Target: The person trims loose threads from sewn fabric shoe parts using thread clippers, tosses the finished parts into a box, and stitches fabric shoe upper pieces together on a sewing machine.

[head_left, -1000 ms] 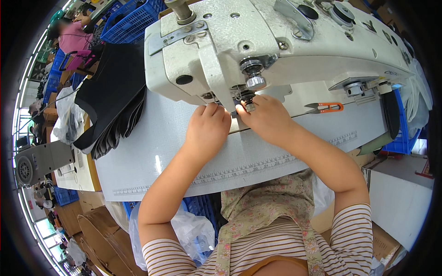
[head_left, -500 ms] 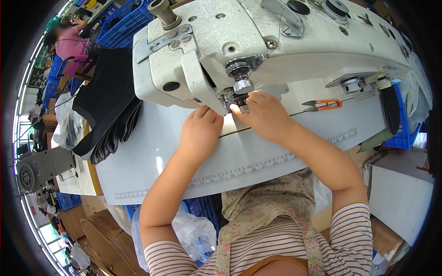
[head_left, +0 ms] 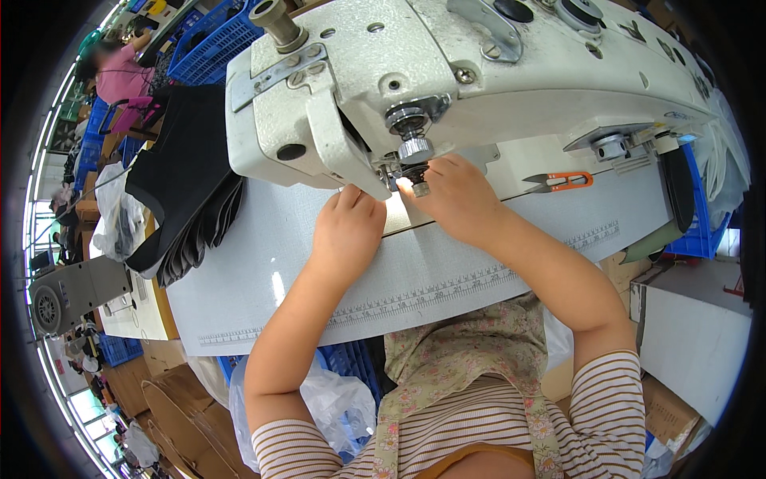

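Sewing machine (head_left: 503,104) above, left grip (head_left: 349,229), right grip (head_left: 456,199) beneath

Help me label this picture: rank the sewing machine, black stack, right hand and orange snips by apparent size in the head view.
1. Sewing machine
2. Black stack
3. Right hand
4. Orange snips

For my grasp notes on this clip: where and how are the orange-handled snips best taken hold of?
Probably by the orange handle, from the right: the snips lie flat, with their pointed grey blades aimed left.
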Demonstrator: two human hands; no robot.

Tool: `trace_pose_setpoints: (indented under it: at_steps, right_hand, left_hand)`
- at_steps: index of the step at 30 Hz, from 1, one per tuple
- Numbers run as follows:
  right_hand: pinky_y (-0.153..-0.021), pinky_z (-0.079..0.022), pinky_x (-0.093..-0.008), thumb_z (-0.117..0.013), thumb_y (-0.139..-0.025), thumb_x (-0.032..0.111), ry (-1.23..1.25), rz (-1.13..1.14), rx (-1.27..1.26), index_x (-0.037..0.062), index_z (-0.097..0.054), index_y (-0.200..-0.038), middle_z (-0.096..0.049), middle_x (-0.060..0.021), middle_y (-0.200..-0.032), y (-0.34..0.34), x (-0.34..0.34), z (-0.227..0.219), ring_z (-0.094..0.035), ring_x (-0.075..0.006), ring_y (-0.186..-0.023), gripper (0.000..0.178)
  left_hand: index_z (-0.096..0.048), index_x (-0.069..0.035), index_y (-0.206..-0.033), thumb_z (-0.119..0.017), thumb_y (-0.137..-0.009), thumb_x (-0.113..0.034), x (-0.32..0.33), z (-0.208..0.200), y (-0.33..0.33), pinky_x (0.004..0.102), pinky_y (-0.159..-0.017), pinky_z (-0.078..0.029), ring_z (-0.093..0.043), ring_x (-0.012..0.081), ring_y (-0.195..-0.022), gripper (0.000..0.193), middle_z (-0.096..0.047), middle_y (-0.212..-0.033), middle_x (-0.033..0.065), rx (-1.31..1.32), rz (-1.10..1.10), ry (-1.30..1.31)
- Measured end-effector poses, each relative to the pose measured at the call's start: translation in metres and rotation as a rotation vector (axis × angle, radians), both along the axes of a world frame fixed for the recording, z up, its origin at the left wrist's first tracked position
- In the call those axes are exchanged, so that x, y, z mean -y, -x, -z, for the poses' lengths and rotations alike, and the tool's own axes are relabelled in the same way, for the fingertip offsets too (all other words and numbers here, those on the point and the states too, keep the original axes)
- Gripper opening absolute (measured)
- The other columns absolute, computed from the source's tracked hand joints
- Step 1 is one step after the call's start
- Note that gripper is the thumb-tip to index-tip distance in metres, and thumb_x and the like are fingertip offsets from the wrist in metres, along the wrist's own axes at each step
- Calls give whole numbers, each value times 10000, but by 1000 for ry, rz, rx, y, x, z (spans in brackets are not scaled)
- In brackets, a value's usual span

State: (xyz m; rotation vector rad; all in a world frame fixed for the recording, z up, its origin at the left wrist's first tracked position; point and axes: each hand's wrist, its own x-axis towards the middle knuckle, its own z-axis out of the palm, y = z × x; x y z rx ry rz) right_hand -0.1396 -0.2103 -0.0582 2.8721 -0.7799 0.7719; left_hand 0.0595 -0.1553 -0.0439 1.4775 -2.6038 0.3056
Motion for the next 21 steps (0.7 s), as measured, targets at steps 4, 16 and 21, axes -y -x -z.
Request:
trace_pose_setpoints:
  at_steps: [4, 16, 21]
  right_hand:
    - [-869, -435, -330, -582, -737, 142, -9, 20, 6, 62, -651, -958, -624, -25, -920, -2, 2, 1, -549, -181, -945, 245]
    - [-873, -411, -340, -593, -726, 99, -79, 150, -47, 112, -685, -929, -634, -8, -870, -3, 4, -3, -543, -190, -992, 223]
    - [-864, -416, -351, -586, -725, 94, -99, 178, -36, 126, -690, -921, -631, -24, -837, -3, 4, -4, -548, -211, -979, 225]
  left_hand:
    - [-628, -6, -941, -588, -728, -69, 0, 0, -1, 351, -752, -517, -570, 250, -1030, 226, -640, -1008, 80, -41, 0, 24]
    - [-579, -33, -711, -590, -663, -69, 11, 2, -4, 339, -738, -490, -561, 225, -871, 61, -576, -815, 55, -81, -44, 39]
    - [-573, -38, -704, -584, -666, -64, 11, 1, -3, 345, -733, -489, -564, 235, -863, 48, -581, -823, 52, -109, -86, -4]
